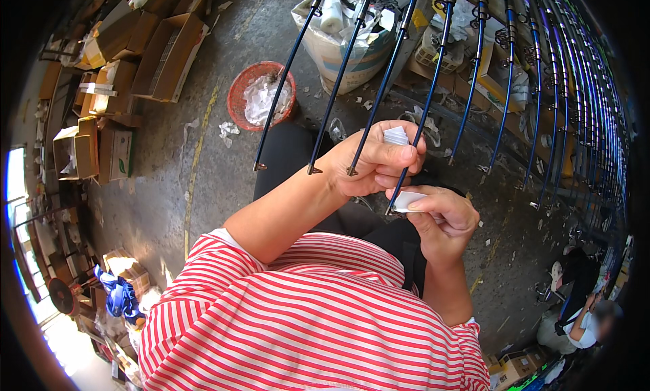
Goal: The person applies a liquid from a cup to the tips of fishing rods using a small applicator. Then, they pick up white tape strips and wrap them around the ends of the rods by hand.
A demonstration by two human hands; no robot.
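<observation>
A row of thin dark-blue fishing rods with line guides (432, 86) reaches down toward me from the upper edge, tips nearest. My left hand (376, 157) is closed around a small stack of white slips (395, 136). One rod runs past its thumb and fingertips, seemingly gripped there too. Just below and to the right, my right hand (448, 222) pinches a white slip (408, 201) between thumb and fingers. This slip lies against the same rod close to its tip guide (391, 211). My right hand's lower fingers are partly hidden.
Beyond my knees stand a red basket (245, 117) of white scraps and a big white sack (338, 69) of waste. Cardboard boxes (166, 59) pile up at the left. More rods crowd the right side. Another person (588, 327) sits at the lower right.
</observation>
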